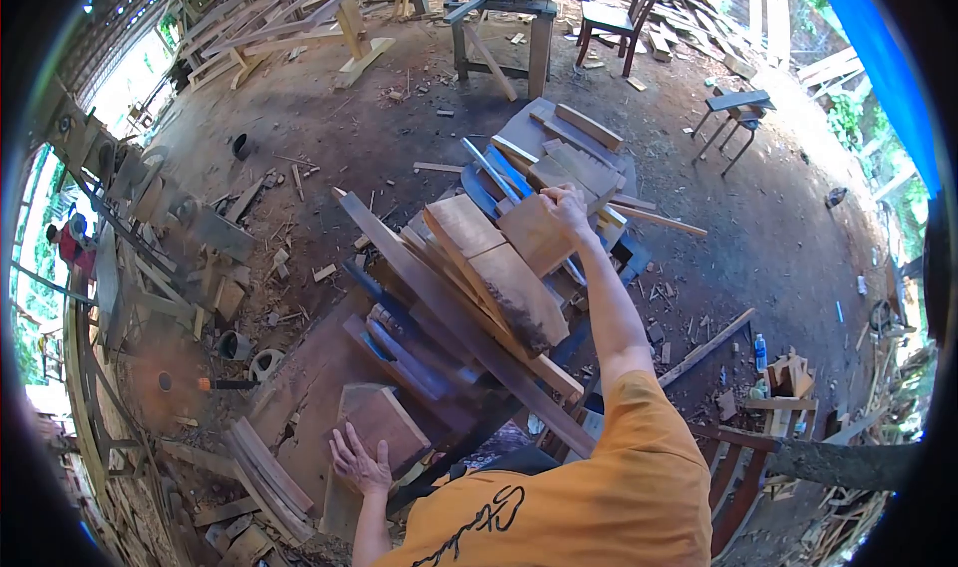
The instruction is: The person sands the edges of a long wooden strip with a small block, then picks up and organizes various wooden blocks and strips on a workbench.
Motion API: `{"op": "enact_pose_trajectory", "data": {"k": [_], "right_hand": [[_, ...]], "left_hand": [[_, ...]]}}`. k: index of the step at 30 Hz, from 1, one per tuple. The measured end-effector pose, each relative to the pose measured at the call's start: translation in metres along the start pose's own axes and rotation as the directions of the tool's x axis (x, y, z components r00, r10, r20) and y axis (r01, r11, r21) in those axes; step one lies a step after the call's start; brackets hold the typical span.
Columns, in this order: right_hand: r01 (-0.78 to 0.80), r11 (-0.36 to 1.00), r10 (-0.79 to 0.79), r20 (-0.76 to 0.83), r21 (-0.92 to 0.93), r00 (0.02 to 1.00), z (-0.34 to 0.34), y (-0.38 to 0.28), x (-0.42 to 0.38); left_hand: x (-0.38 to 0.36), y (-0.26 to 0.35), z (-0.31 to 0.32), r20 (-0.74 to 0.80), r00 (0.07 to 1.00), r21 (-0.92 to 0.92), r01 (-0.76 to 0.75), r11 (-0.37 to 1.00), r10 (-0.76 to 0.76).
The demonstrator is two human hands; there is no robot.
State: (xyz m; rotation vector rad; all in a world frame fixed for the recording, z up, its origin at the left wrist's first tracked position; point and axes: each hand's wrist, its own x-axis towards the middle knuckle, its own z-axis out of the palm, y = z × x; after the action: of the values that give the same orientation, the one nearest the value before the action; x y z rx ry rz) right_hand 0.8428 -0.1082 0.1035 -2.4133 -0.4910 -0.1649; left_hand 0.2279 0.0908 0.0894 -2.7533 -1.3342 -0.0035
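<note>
My right hand (pixel 567 209) reaches forward with its fingers curled over the edge of a flat wooden board (pixel 534 238). That board lies tilted among stacked pieces, beside a thick wooden block (pixel 489 268) with a dark, rough end. Lower left, my left hand (pixel 359 460) rests with fingers spread on a squarish wooden board (pixel 384 427). Between the hands runs a long dark plank (pixel 449 312), lying diagonally across the pile. Blue-edged pieces (pixel 509 173) stick out close to my right hand.
A worktable (pixel 504 8) carrying wood stands ahead, with a wooden chair (pixel 619 18) to its right. A small stool (pixel 736 113) is at the right. Machinery (pixel 150 208) lines the left side. Offcuts litter the dirt floor. A water bottle (pixel 760 352) stands at right.
</note>
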Motion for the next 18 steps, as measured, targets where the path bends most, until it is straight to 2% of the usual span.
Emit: {"op": "enact_pose_trajectory", "data": {"k": [2, 3, 4, 5, 7, 8, 10, 11, 13, 14, 16, 17, 18], "right_hand": [[-0.016, 0.991, 0.007, 0.068, 0.132, 0.998, -0.002, 0.013, 0.011], [-0.008, 0.991, -0.001, 0.067, 0.130, 0.998, 0.003, 0.027, 0.018], [-0.105, 0.986, 0.122, -0.132, 0.130, 0.984, 0.011, 0.047, 0.024], [-0.197, 0.969, 0.237, -0.322, 0.151, 0.917, 0.014, 0.062, 0.029], [-0.565, 0.819, 0.562, -0.332, 0.097, 0.758, 0.008, 0.085, 0.031], [-0.560, 0.823, 0.557, -0.329, 0.095, 0.763, 0.010, 0.095, 0.029], [-0.728, 0.591, 0.796, -0.104, 0.349, 0.596, 0.030, 0.122, 0.029], [-0.725, 0.596, 0.792, -0.102, 0.346, 0.602, 0.038, 0.133, 0.031], [-0.764, 0.439, 0.842, 0.079, 0.472, 0.533, 0.046, 0.141, 0.035], [-0.764, 0.445, 0.839, 0.081, 0.466, 0.538, 0.051, 0.144, 0.039], [-0.750, 0.340, 0.896, 0.048, 0.567, 0.442, 0.053, 0.130, 0.040], [-0.754, 0.348, 0.894, 0.046, 0.557, 0.446, 0.050, 0.126, 0.038], [-0.706, 0.295, 0.865, 0.134, 0.644, 0.484, 0.049, 0.123, 0.037]], "left_hand": [[-0.001, -0.001, 0.000, 0.002, 1.000, -0.002, 0.002, 1.000, -0.002], [0.000, 0.000, -0.001, 0.001, 1.000, -0.004, 0.002, 1.000, -0.002], [0.001, 0.001, -0.002, -0.001, 1.000, -0.010, 0.009, 1.000, -0.009], [0.001, 0.002, -0.005, 0.022, 1.000, -0.013, 0.017, 1.000, -0.016], [0.001, 0.003, -0.006, 0.043, 0.999, -0.003, 0.023, 1.000, -0.023], [0.001, 0.002, -0.005, 0.044, 0.999, -0.004, 0.030, 1.000, -0.030], [0.001, 0.001, -0.002, 0.045, 0.999, -0.012, 0.021, 1.000, -0.020], [0.002, 0.001, -0.002, 0.045, 0.999, -0.014, 0.028, 1.000, -0.028], [0.001, 0.001, -0.002, 0.052, 0.998, -0.016, 0.026, 1.000, -0.025], [0.002, 0.001, -0.002, 0.055, 0.998, -0.018, 0.035, 0.999, -0.034], [0.001, 0.000, -0.002, 0.047, 0.999, -0.004, 0.023, 1.000, -0.023], [0.000, 0.000, -0.001, 0.056, 0.998, -0.008, 0.031, 0.999, -0.030], [0.000, 0.000, -0.002, 0.038, 0.999, 0.002, 0.019, 1.000, -0.019]]}}
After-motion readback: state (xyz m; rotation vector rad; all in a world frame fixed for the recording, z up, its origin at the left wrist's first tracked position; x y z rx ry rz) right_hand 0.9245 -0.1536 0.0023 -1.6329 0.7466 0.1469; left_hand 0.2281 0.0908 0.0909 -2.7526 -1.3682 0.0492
